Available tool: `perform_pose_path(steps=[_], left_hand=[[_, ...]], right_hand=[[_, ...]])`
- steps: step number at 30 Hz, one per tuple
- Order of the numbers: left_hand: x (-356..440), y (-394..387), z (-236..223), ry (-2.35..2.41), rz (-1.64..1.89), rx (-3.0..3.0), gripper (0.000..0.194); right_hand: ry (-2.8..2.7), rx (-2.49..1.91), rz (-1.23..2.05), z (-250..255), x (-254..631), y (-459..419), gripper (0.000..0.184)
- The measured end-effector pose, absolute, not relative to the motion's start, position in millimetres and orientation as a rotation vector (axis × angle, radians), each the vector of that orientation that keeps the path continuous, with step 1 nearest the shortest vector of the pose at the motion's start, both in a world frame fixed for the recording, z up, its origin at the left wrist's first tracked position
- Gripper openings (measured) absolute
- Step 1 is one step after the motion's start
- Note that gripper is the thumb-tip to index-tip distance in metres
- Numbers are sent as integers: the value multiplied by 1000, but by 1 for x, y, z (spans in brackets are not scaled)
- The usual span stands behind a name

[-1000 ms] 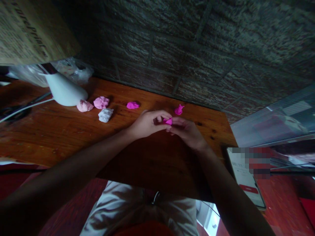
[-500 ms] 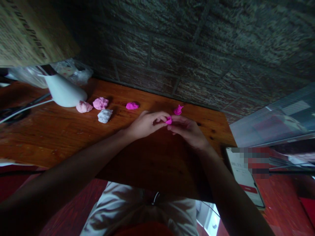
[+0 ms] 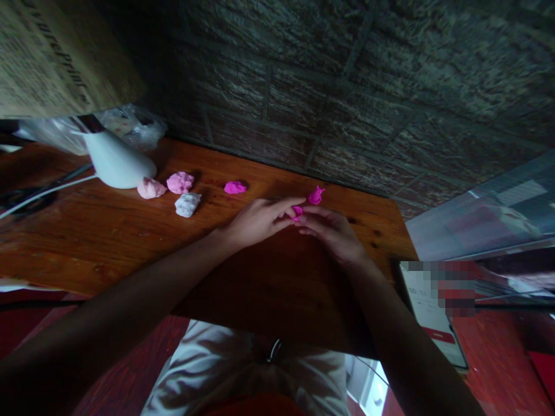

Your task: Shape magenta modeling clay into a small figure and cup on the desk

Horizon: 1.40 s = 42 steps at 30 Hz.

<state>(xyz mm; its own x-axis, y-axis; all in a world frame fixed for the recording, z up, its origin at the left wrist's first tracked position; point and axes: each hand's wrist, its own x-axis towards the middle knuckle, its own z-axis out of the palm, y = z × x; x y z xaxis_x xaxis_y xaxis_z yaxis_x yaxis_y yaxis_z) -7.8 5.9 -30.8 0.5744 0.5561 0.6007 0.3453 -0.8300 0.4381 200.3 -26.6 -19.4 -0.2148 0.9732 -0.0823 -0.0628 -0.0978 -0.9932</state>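
Observation:
Between the fingertips of both hands is a small piece of magenta modelling clay [image 3: 297,214], held above the wooden table [image 3: 108,242]. My left hand [image 3: 264,221] pinches it from the left, with the index finger stretched over its top. From the right, my right hand [image 3: 327,231] grips it with thumb and fingers; part of the clay is hidden by them. Just beyond the fingers lies a magenta clay shape [image 3: 316,195] with thin pointed tips. A magenta clay lump [image 3: 235,187] rests on the table to the left.
Farther left sit a pink clay lump [image 3: 180,182], a paler pink lump [image 3: 151,188] and a white lump [image 3: 188,204], near a lamp [image 3: 117,156] with a cable. A stone-patterned wall [image 3: 286,98] borders the table's back. A phone [image 3: 429,312] lies at the right edge.
The clay between my fingers has gone from pointed to a more rounded, cupped look. My left index finger has straightened out over it. The lumps on the table stay put.

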Motion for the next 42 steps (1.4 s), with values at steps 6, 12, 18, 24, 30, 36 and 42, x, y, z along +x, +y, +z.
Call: perform_pose_path(steps=[6, 12, 18, 24, 30, 36, 42], left_hand=[[-4, 2, -28, 794, 1081, 2464, 46], [-3, 5, -25, 921, 1222, 2078, 32], [4, 9, -33, 941, 909, 1632, 36], [5, 10, -34, 962, 926, 1547, 26], [7, 9, -36, 1036, 928, 1709, 23], [12, 6, -32, 1079, 969, 1909, 20], [12, 9, -35, 1091, 963, 1886, 30]], right_hand=[[-1226, -1112, 1490, -27, 197, -23, 32], [-1147, -1161, 1463, -27, 199, -22, 37], [-1082, -1141, 1484, -26, 195, -23, 35], [-1141, -1183, 1446, -30, 194, -23, 35], [-1304, -1309, 1264, -34, 199, -20, 36], [-1347, -1302, 1229, -34, 201, -19, 36], [-1377, -1315, 1163, -36, 203, -17, 31]])
